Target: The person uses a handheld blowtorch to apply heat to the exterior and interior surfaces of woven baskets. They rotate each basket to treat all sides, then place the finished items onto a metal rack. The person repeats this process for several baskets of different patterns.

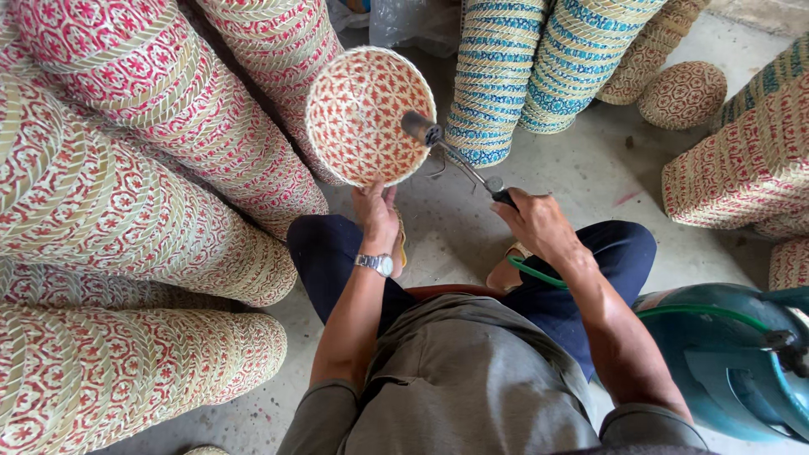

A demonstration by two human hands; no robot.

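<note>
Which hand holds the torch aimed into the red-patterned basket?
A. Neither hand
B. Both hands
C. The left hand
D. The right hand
D: the right hand grips the torch, while the left hand holds the basket by its rim.

Grey short-sleeved shirt, dark navy trousers, silver wristwatch [375, 264] on the left wrist.

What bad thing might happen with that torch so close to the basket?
1. The torch in the right hand points into the woven basket, which might scorch or catch fire.
2. The left hand grips the basket's rim near the nozzle and might get burned.
3. The basket stacks and the gas cylinder sit close by, so fire could spread.
</note>
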